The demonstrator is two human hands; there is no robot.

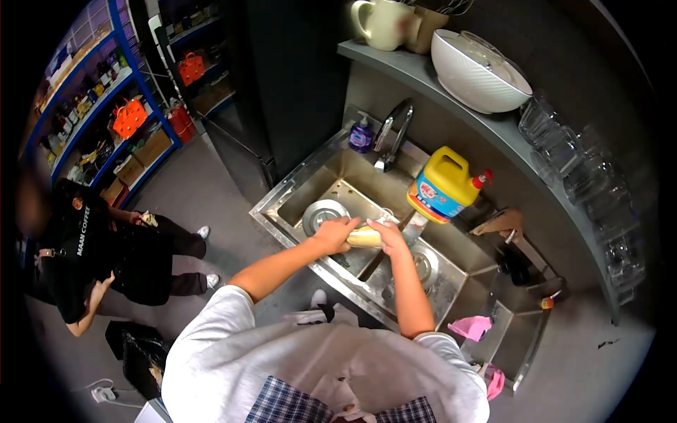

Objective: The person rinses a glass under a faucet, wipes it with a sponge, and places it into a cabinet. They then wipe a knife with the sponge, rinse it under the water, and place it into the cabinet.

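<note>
Above the divider of the double steel sink (289, 197), a pale yellow oblong thing (364, 237) lies between my two hands; its exact kind I cannot make out. My left hand (334, 235) has its fingers closed on one end. Around the other end my right hand (390, 236) is closed too. A round metal lid-like piece (323, 213) sits in the left basin, just beyond my left hand. Below my right hand, another round metal piece (425, 266) is in the right basin, partly hidden by my forearm.
Behind the sink stand a faucet (392, 137), a purple soap bottle (361, 134) and a yellow jug (444, 185) with a red pump. Overhead, a curved shelf (416, 70) holds a white bowl (479, 74) and glasses. Pink gloves (471, 327) lie right. A person (134, 247) stands left.
</note>
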